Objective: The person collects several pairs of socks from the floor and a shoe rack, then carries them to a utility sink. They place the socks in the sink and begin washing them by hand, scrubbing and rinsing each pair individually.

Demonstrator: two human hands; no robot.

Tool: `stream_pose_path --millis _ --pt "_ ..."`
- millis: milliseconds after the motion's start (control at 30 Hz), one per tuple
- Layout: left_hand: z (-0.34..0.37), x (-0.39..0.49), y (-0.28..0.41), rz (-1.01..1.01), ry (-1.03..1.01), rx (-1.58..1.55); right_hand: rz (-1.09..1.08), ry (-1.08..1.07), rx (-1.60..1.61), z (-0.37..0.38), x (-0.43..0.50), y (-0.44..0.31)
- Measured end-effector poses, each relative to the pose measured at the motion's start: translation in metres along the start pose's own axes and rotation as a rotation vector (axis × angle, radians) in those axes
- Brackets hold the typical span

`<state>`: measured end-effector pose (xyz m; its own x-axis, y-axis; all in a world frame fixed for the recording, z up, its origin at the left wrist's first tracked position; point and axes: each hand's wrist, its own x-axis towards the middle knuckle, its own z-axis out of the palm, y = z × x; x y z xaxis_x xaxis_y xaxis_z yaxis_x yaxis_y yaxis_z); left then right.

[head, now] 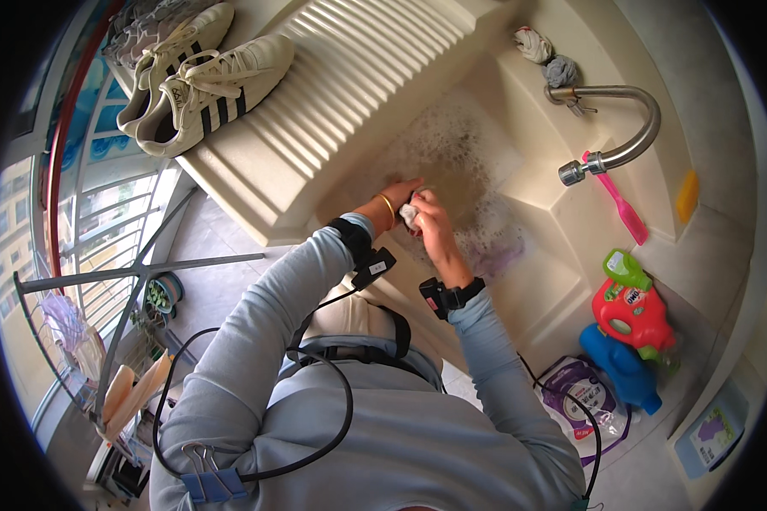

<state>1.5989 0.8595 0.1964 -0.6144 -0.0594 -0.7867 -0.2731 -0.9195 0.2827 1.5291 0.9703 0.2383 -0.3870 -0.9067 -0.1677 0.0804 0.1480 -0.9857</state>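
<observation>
My right hand (pixel 433 222) is closed around a small bunched cloth (pixel 410 216), whitish with some red, possibly a sock. Pressed against the same cloth from the other side is my left hand (pixel 399 194), with a gold bangle at its wrist; its fingers are partly hidden. Both hands are held over the basin of a cream laundry sink (pixel 540 281). Cloudy, foamy water (pixel 463 172) lies beneath them, and a purplish cloth (pixel 498 257) shows under the suds near the right hand.
A ribbed washboard (pixel 358 70) slopes along the left, with white sneakers (pixel 220 96) on its ledge. A curved metal faucet (pixel 645 121) reaches over the right rim, near a pink brush (pixel 623 207) and two balled cloths (pixel 543 54). Detergent bottles (pixel 633 313) stand at right.
</observation>
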Motion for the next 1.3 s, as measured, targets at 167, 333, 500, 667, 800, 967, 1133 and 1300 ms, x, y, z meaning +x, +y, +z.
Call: stream_pose_path --millis 167,333,500,667,800,967,1133,1300 --pt "0.002 0.008 -0.005 0.379 0.068 0.211 -0.341 0.172 -0.245 0.024 -0.002 -0.03" --pt "0.032 -0.014 -0.003 0.186 0.335 0.623 -0.093 0.455 -0.348 0.007 0.039 -0.024" --pt "0.03 -0.017 -0.004 0.406 0.334 0.307 -0.181 0.5 -0.277 0.02 0.04 -0.026" --pt "0.0 -0.006 0.012 0.378 0.256 0.629 -0.336 0.382 -0.322 0.034 0.027 -0.02" --pt "0.012 -0.015 0.016 0.229 0.313 0.121 -0.266 0.299 -0.61 -0.01 0.066 0.011" --pt "0.019 -0.025 0.036 0.313 0.263 0.051 -0.293 0.377 -1.002 -0.08 0.11 0.07" --pt "0.007 -0.023 0.028 0.273 0.224 0.115 -0.2 0.097 -1.117 -0.079 0.089 0.113" --pt "-0.003 -0.015 0.014 0.146 0.231 0.067 -0.171 -0.177 -1.375 -0.083 0.052 0.113"
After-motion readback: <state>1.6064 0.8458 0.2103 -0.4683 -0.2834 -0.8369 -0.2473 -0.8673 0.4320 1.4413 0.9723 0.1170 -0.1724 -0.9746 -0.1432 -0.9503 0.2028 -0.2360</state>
